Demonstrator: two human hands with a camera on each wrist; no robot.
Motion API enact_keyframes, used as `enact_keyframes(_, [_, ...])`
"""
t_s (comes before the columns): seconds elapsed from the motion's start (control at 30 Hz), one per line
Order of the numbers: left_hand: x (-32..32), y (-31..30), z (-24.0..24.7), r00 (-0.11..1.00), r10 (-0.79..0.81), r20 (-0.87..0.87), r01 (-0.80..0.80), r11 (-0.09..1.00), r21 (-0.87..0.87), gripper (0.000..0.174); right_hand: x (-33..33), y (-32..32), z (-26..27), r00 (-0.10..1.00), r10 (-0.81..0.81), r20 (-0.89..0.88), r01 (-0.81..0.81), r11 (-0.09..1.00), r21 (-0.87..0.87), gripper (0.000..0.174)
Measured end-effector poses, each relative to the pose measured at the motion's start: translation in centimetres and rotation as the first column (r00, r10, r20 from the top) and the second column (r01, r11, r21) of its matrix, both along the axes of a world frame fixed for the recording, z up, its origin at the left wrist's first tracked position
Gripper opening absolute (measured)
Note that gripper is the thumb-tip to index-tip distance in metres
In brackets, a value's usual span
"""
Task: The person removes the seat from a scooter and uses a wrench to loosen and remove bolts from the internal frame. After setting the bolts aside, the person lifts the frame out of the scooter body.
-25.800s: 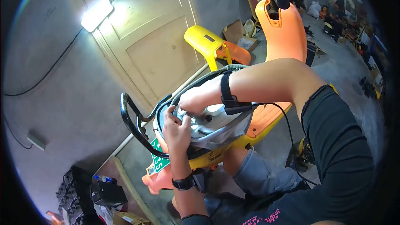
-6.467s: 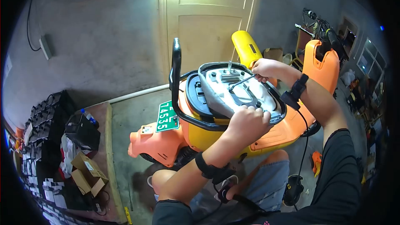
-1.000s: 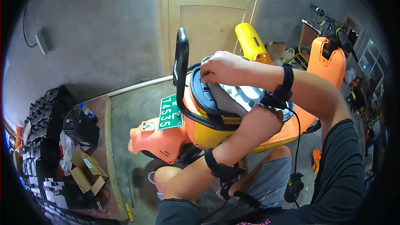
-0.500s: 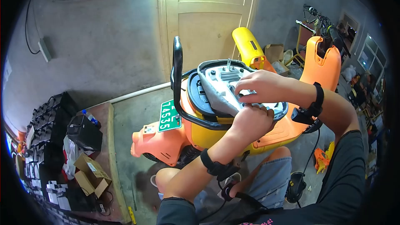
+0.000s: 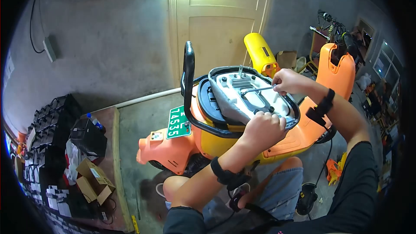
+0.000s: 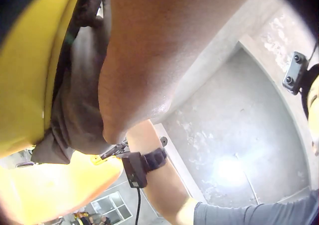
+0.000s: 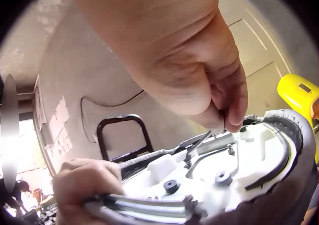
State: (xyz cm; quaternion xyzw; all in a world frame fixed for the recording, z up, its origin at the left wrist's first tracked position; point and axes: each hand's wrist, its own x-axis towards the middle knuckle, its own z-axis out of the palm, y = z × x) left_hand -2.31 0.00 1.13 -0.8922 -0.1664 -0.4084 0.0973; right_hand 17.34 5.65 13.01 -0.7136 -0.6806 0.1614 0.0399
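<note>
A scooter seat (image 5: pixel 237 106) lies upside down on the orange and yellow scooter (image 5: pixel 216 143), its white base (image 5: pixel 255 99) facing up and a grey cover folded round the rim. My left hand (image 5: pixel 265 131) grips the near rim, fingers curled over the edge; the right wrist view shows this left hand (image 7: pixel 84 185) from the far side. Over the base, my right hand (image 5: pixel 289 81) pinches one end of a slim silver wrench (image 5: pixel 259 89), whose other end reaches the middle of the base. In the right wrist view, black rubber feet (image 7: pixel 171 186) stick up from the base.
A black grab rail (image 5: pixel 188 67) rises behind the seat. A yellow panel (image 5: pixel 258 52) stands near the door. At left are stacked black batteries (image 5: pixel 52 117) and an open carton (image 5: pixel 94 182). A cable (image 5: pixel 329 156) hangs from the right wrist camera.
Half a minute ago both hands worked at the seat's rear. One second ago the right hand was over the seat's left end; it has moved right and now holds the wrench. The left hand stays at the rim.
</note>
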Motion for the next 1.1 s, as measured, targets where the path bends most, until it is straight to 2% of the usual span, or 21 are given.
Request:
enact_keyframes(0.07, [0.1,0.1,0.0,1.0,0.01,0.003,-0.01,1.0,0.011,0.027,1.5,3.4,-1.3,0.999,-0.02,-0.029,0.02,1.0,-0.007,0.027])
enact_keyframes(0.13, [0.2,-0.2,-0.3,1.0,0.019,0.0,-0.019,1.0,0.015,0.026,3.7,9.0,-4.7,0.971,-0.1,-0.215,0.1,0.995,-0.011,0.029])
enact_keyframes(0.17, [0.3,-0.2,-0.4,1.0,0.01,0.002,-0.01,1.0,0.009,0.026,2.4,9.4,-4.5,0.97,-0.101,-0.221,0.102,0.995,-0.008,0.029])
enact_keyframes(0.23, [0.3,0.2,-0.3,1.0,0.003,0.009,-0.003,1.0,0.006,0.025,-2.4,10.6,-3.2,0.904,-0.351,-0.244,0.364,0.931,0.011,0.033])
enact_keyframes(0.27, [0.4,0.2,-0.4,1.0,0.01,0.011,-0.01,1.0,0.007,0.025,-3.1,11.1,-2.9,0.907,-0.344,-0.243,0.357,0.934,0.012,0.033])
enact_keyframes(0.33, [0.5,0.3,-0.5,0.999,-0.011,0.038,0.01,1.0,0.019,0.025,-4.5,12.2,-2.5,0.962,-0.245,-0.116,0.248,0.969,0.01,0.042])
enact_keyframes(0.37, [0.4,0.3,-0.6,1.0,-0.002,0.029,0.0,0.999,0.038,0.024,-5.0,12.5,-2.4,0.97,-0.23,-0.076,0.235,0.97,0.059,0.038])
enact_keyframes(0.53, [0.5,0.3,-0.7,0.999,0.029,0.017,-0.031,0.997,0.076,0.022,-5.7,14.6,-3.1,0.99,-0.13,0.062,0.125,0.989,0.078,0.028])
enact_keyframes(0.6, [0.5,0.3,-0.6,0.999,0.037,0.004,-0.037,0.995,0.088,0.021,-6.6,14.6,-3.7,0.911,0.018,0.412,-0.134,0.958,0.253,0.017])
enact_keyframes(0.67, [0.6,0.3,-0.7,1.0,0.029,0.002,-0.029,0.996,0.083,0.02,-7.5,14.3,-3.4,0.91,-0.005,0.416,-0.101,0.968,0.231,0.021])
enact_keyframes(0.77, [0.6,0.3,-0.6,1.0,0.03,-0.006,-0.029,0.996,0.079,0.02,-8.5,14.5,-3.9,0.846,0.006,0.533,-0.171,0.95,0.261,0.021])
enact_keyframes(0.93, [0.5,0.1,-0.5,0.999,0.017,-0.038,-0.015,0.997,0.073,0.02,-9.8,13.2,-3.7,0.808,0.037,0.587,-0.232,0.937,0.26,0.02])
enact_keyframes(1.0, [0.4,0.1,-0.4,0.999,0.022,-0.03,-0.02,0.998,0.065,0.021,-10.4,13.0,-3.8,0.747,0.046,0.663,-0.276,0.929,0.247,0.017])
enact_keyframes(1.07, [0.3,0.1,-0.4,0.999,0.012,-0.034,-0.01,0.998,0.055,0.02,-10.5,13.7,-4.2,0.763,0.092,0.64,-0.337,0.901,0.273,0.017])
enact_keyframes(1.1, [0.3,0.2,-0.4,0.999,0.001,-0.033,0.0,0.999,0.049,0.02,-11.1,13.7,-4.0,0.786,0.21,0.581,-0.447,0.843,0.299,0.017])
